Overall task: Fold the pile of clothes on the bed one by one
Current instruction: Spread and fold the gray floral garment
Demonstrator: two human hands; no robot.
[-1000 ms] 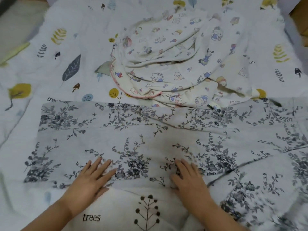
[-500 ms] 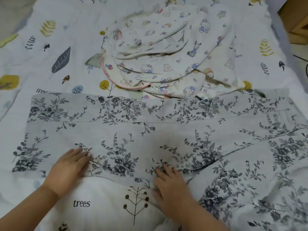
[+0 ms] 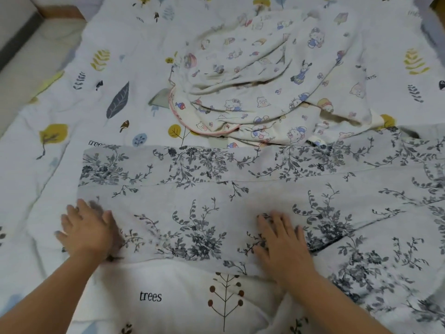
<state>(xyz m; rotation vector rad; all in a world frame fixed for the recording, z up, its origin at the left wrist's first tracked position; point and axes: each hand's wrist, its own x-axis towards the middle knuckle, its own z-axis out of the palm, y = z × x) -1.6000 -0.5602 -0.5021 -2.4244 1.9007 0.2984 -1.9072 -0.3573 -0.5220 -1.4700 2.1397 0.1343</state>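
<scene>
A grey garment with a dark floral print (image 3: 240, 196) lies spread flat across the bed in front of me. My left hand (image 3: 88, 231) presses flat on its left end, fingers straight and blurred. My right hand (image 3: 283, 239) lies flat on the cloth near its front edge, fingers spread. Behind the garment sits a crumpled cream piece with cartoon characters and pink trim (image 3: 260, 80).
The bed cover (image 3: 149, 297) is white with leaf and tree prints and the word "trees". A floor strip and a bed edge (image 3: 21, 32) show at the far left. A wooden corner (image 3: 437, 2) shows at the top right.
My left hand has slid left along the floral garment to its left end. My right hand has stayed flat near the front edge. The view has shifted.
</scene>
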